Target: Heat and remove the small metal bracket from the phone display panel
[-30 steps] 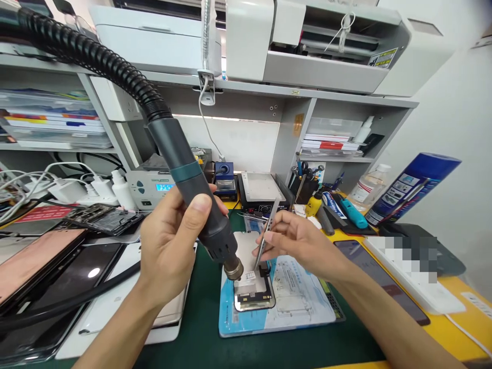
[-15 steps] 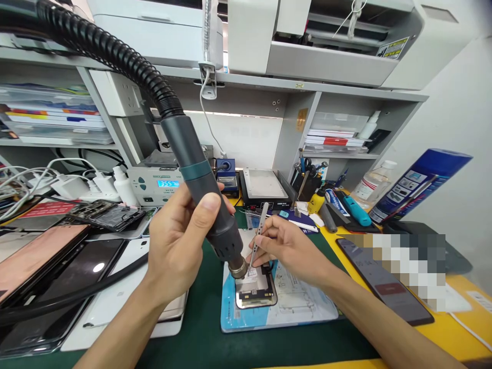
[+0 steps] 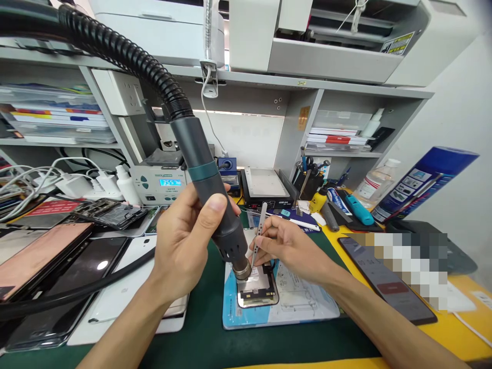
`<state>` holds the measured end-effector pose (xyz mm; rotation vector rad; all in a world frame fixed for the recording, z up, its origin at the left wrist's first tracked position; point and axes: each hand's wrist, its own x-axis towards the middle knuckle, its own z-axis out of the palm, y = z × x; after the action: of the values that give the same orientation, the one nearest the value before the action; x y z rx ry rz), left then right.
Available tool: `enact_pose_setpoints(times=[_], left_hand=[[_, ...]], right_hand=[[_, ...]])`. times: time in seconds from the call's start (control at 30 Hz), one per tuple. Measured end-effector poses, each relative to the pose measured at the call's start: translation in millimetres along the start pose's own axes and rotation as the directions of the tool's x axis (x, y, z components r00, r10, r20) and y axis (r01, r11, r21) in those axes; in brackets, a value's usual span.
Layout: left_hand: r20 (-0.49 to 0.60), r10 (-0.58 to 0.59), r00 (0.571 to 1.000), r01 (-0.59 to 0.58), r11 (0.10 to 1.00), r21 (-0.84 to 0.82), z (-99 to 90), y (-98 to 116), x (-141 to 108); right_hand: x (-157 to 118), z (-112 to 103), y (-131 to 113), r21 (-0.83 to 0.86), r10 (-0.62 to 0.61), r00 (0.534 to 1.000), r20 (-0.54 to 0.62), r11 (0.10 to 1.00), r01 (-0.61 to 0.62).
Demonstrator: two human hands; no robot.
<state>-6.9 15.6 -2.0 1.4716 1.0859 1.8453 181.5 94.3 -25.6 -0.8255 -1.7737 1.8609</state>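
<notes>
My left hand point(image 3: 188, 241) is wrapped round the dark handle of a hot air gun point(image 3: 205, 177), its metal nozzle pointing down at a phone screen point(image 3: 259, 294). The screen lies back side up on a blue and white pad point(image 3: 307, 305). Between the fingers of my right hand point(image 3: 286, 243) is a pair of metal tweezers point(image 3: 260, 228), held steeply with the tips down by the screen, close to the nozzle. Whether the tips touch the screen is hidden beside the nozzle.
A hot air station point(image 3: 157, 184) shows a lit display behind my left hand. Several phones and phone parts point(image 3: 73, 287) lie at left. A heating plate point(image 3: 265, 184) stands at the back. On the right are a blue spray can point(image 3: 426, 182), a clear bottle point(image 3: 378, 182) and a phone point(image 3: 384, 282).
The hot air gun has shifted slightly right and down over the screen, partly through a small shift of the view. Both hands keep their holds.
</notes>
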Motion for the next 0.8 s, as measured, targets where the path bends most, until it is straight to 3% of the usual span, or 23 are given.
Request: enact_pose_setpoints(times=[0.8], left_hand=[[-0.005, -0.018, 1.000, 0.018, 1.000, -0.003, -2.0, 6.4, -1.0]], right_hand=[[-6.4, 0.7, -3.3, -0.043, -0.028, 0.998, 0.064, 0.999, 0.031]])
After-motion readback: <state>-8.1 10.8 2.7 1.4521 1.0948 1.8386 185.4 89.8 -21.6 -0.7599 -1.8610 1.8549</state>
